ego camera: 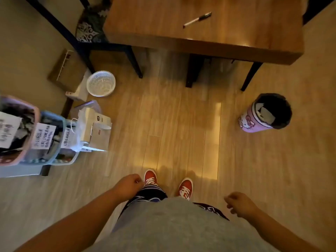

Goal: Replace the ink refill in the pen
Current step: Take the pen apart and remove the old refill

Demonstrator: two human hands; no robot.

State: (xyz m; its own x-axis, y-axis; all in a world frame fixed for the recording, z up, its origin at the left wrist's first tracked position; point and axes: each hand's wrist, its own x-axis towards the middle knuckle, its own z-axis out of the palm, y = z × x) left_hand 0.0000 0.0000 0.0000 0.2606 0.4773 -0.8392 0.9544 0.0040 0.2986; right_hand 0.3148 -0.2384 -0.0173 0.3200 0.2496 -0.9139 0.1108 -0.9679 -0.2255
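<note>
Pen [197, 20] lies diagonally on the table [245, 31], well ahead of both hands; left hand [130, 184] and right hand [239, 204] hang loosely curled, empty (neither clearly nearer).

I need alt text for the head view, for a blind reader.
A pen lies on a wooden table; the person stands back from it on the floor, left hand and right hand hanging empty. A pink bin stands nearby.
</note>
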